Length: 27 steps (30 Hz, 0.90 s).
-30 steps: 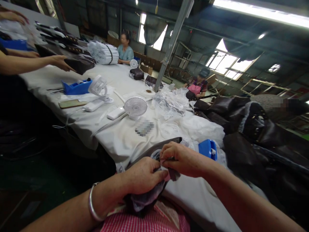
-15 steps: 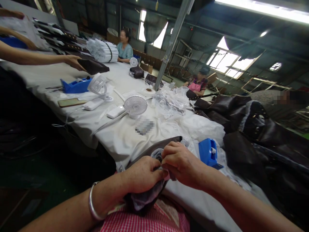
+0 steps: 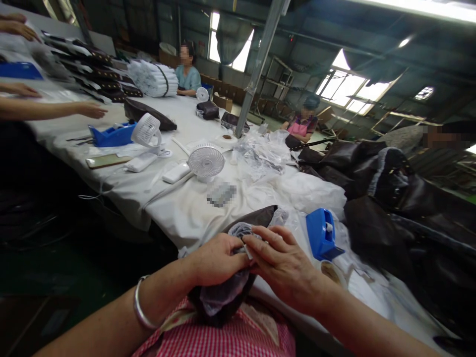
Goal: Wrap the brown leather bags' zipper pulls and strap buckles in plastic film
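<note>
My left hand (image 3: pixel 217 259), a silver bangle on its wrist, is closed on a dark brown bag wrapped in grey see-through cover (image 3: pixel 226 297) that rests on my lap at the table's near edge. My right hand (image 3: pixel 282 265) lies over the top of the same bag, fingers pressed against the left hand's and pinching a small white piece I cannot name. A blue tape dispenser (image 3: pixel 322 234) stands just right of my right hand on the white cloth.
The white-covered table (image 3: pixel 186 208) carries two small white fans (image 3: pixel 205 161), a phone (image 3: pixel 106 160), a second blue dispenser (image 3: pixel 109 134), plastic bags (image 3: pixel 262 153) and dark bags piled at right (image 3: pixel 390 198). A co-worker's hand (image 3: pixel 89 109) reaches in at left. Two people sit at the far end.
My right hand has shifted from a tight pinch to lying flatter over the bag. The co-worker at left has let go of a brown bag, which now lies on the table.
</note>
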Tool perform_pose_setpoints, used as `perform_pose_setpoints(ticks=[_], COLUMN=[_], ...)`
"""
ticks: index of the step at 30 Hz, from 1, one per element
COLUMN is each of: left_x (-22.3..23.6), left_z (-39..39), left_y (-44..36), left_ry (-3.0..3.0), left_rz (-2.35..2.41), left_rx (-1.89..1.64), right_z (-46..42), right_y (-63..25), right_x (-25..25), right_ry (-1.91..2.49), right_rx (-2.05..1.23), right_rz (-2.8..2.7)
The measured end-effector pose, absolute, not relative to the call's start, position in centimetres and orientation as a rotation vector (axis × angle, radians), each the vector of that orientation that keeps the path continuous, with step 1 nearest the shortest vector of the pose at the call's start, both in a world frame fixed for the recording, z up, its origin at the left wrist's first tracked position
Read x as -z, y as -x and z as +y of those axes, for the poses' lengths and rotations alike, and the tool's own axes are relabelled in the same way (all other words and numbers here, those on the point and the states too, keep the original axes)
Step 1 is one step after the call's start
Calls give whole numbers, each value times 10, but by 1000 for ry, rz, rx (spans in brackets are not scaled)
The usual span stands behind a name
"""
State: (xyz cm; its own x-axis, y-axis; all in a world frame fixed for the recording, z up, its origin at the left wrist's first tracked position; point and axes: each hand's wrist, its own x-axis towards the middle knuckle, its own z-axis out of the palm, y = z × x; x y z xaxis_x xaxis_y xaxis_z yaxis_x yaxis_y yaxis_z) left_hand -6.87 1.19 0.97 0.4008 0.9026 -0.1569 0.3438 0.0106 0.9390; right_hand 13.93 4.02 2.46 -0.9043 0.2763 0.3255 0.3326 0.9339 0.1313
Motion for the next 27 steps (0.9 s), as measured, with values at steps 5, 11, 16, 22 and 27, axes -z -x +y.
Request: perform_pose_setpoints(ticks=[5, 11, 16, 22, 27], left_x=[-9, -7, -17, -20, -17], left_z=[12, 13, 9, 5, 11], left_y=[71, 70, 65, 62, 62], left_ry=[-1437, -1601, -1608, -1342, -1347], left_rz=[1059, 1176, 1241, 1234, 1292], left_rx=[-634, -665, -624, -587, -620], right_z=[42, 44, 40, 50, 98], right_y=[-141, -137, -139, -198, -302], right_x=[-19, -15, -18, -30, -7], right_ry=[428, 470, 522, 852, 1630], right_rx=[297, 240, 192, 9, -349], right_rz=[-2708, -2669, -2642, -2334, -1476])
